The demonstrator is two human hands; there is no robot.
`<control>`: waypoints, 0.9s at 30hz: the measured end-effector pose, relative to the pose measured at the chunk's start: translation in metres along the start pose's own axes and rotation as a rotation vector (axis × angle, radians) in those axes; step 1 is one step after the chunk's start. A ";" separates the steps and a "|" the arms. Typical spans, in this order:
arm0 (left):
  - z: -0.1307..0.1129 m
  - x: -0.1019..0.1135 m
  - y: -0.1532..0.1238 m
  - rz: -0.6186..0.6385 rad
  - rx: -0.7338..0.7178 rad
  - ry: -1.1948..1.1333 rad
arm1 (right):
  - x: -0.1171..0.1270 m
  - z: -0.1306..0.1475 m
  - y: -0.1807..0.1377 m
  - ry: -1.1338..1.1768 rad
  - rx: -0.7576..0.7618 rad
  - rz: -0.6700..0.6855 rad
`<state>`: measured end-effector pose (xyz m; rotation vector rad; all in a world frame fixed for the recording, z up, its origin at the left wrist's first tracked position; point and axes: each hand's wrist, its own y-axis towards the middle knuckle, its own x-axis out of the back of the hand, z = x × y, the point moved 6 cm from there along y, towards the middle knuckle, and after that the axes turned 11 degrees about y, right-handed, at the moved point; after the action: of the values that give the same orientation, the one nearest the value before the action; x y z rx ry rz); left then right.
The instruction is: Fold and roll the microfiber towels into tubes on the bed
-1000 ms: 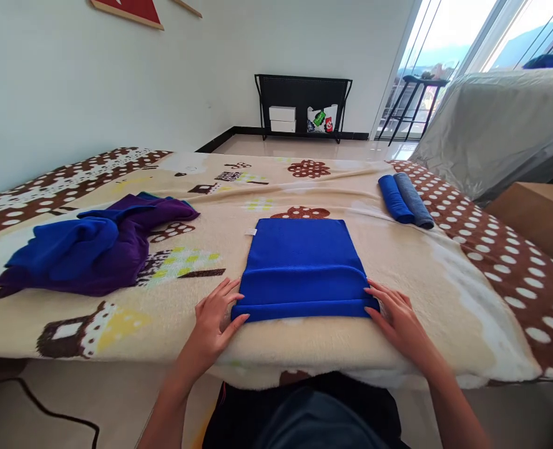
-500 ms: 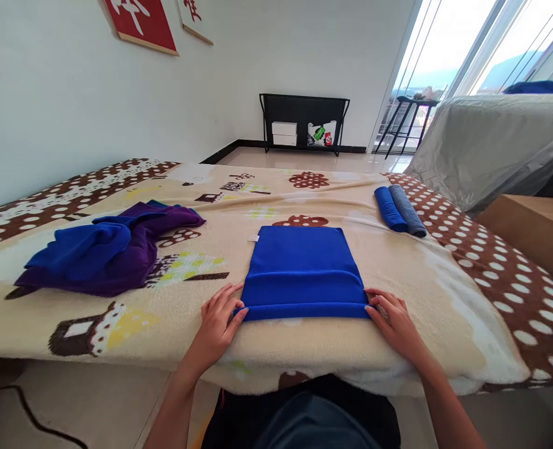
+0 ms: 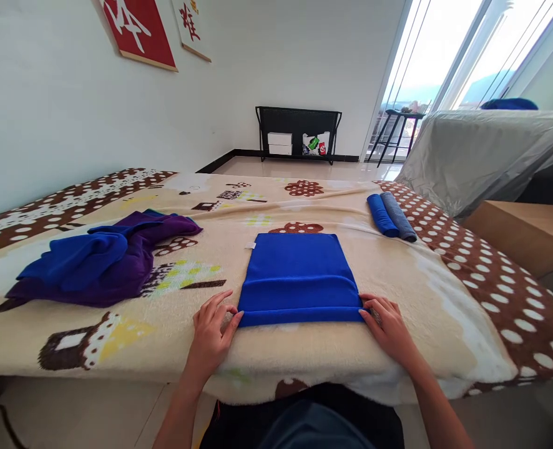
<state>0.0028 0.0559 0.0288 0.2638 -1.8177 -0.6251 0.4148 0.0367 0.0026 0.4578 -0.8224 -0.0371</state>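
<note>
A blue towel [image 3: 299, 268] lies flat on the patterned blanket [image 3: 398, 312], its near edge folded over into a thick band. My left hand [image 3: 211, 330] pinches the band's left end between thumb and fingers. At the band's right end, my right hand [image 3: 387, 324] has curled fingers closed on the corner. Both hands rest on the blanket close to its front edge.
A heap of blue and purple cloths [image 3: 98, 259] lies at the left. Two rolled towels [image 3: 391, 215], one blue and one grey, sit at the back right. Beyond the bed stand a plastic-covered sofa [image 3: 482, 156], a black rack [image 3: 298, 134] and a wooden surface [image 3: 524, 234].
The fingers of both hands have drawn in from spread to pinching the ends of the folded band. The view has tipped up slightly.
</note>
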 end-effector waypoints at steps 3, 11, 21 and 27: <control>0.000 -0.002 0.000 0.013 -0.004 0.000 | 0.000 0.001 0.000 -0.011 0.000 -0.001; -0.001 0.000 -0.002 -0.006 -0.003 0.002 | 0.000 0.002 0.000 -0.023 0.006 -0.015; 0.002 -0.004 -0.002 0.013 -0.003 0.017 | 0.001 0.005 -0.001 -0.009 -0.002 -0.029; 0.003 -0.004 -0.002 -0.015 -0.012 0.009 | 0.002 0.009 0.001 -0.034 0.015 -0.050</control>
<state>0.0010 0.0567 0.0235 0.2719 -1.8046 -0.6439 0.4090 0.0340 0.0098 0.4931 -0.8450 -0.0854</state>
